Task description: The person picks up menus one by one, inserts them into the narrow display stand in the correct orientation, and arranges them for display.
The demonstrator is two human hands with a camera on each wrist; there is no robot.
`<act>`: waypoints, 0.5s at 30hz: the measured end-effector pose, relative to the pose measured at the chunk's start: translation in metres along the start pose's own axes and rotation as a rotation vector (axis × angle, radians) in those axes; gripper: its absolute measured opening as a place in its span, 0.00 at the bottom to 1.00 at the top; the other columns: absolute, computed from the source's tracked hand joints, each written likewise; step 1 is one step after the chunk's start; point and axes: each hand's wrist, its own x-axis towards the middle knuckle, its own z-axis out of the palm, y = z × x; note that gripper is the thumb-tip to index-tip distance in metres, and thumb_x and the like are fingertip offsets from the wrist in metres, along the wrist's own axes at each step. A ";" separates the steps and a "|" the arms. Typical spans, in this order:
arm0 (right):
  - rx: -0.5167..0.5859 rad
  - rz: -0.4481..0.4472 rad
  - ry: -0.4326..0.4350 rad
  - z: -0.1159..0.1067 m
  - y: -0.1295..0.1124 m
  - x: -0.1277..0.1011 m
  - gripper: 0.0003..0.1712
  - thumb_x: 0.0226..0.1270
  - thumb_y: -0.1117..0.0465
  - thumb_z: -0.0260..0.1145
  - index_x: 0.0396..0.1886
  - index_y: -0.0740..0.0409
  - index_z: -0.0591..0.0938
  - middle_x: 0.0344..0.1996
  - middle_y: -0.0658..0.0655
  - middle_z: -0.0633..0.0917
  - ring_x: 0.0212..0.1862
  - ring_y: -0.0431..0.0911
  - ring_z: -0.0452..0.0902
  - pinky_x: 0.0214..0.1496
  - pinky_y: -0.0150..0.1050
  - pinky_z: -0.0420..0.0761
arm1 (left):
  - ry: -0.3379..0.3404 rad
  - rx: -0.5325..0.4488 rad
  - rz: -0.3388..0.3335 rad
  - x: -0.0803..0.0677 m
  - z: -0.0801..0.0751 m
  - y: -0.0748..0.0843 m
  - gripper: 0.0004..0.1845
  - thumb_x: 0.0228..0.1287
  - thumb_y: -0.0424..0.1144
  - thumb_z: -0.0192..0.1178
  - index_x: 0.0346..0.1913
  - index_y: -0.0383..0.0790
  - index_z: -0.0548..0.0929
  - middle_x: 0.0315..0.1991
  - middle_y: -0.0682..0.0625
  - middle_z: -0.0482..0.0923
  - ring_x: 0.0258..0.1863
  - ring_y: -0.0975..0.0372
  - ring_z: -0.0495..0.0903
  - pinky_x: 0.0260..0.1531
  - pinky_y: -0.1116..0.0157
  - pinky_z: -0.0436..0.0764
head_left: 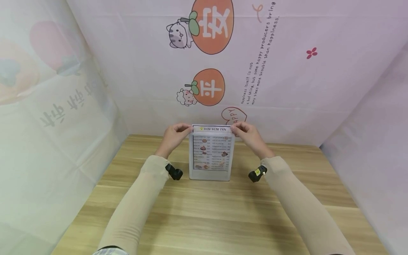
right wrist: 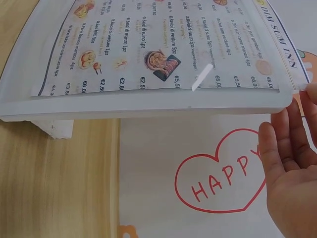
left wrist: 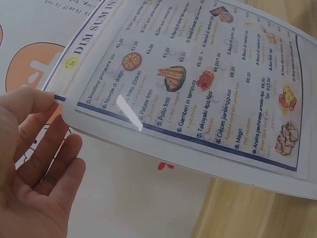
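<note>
Here, nearest you, your two sleeved forearms ran up the bare wooden desk point(head_left: 204, 219) from 7 and 5 o'clock, a small black camera strapped at each wrist. Between them, dead ahead at 12 o'clock, the menu stand point(head_left: 210, 153) stood upright on the desk, close to the back wall. Your left hand point(head_left: 173, 136) pinched its upper left corner, thumb in front; your right hand point(head_left: 248, 135) pinched the upper right corner, so each grip was closed on the stand. It looked like a clear plastic holder with a printed sheet inside: light, stiff, smooth enough to slip, likely to scratch. The top corners, or the side edges, seemed the safest hold. Beyond it hung the cloth backdrop point(head_left: 287, 88) with cartoon fruit.
</note>
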 end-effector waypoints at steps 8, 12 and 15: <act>-0.005 0.010 0.001 0.001 0.000 -0.002 0.22 0.75 0.47 0.62 0.53 0.61 0.80 0.48 0.59 0.80 0.53 0.50 0.74 0.63 0.50 0.74 | -0.005 0.012 -0.002 -0.002 0.001 -0.001 0.15 0.69 0.51 0.64 0.50 0.46 0.86 0.47 0.52 0.84 0.51 0.59 0.79 0.57 0.55 0.75; -0.019 0.030 -0.001 0.002 0.001 -0.003 0.22 0.75 0.47 0.62 0.54 0.61 0.79 0.49 0.58 0.80 0.53 0.50 0.74 0.63 0.49 0.73 | -0.009 -0.001 -0.002 -0.004 0.002 -0.003 0.14 0.69 0.50 0.64 0.50 0.46 0.86 0.47 0.52 0.84 0.50 0.58 0.79 0.56 0.55 0.76; -0.024 0.042 -0.007 0.002 0.003 -0.003 0.22 0.76 0.49 0.61 0.55 0.61 0.79 0.50 0.58 0.80 0.55 0.50 0.73 0.63 0.49 0.72 | -0.006 -0.005 -0.002 -0.004 0.002 -0.005 0.14 0.69 0.50 0.64 0.49 0.46 0.86 0.46 0.52 0.84 0.50 0.58 0.79 0.55 0.56 0.77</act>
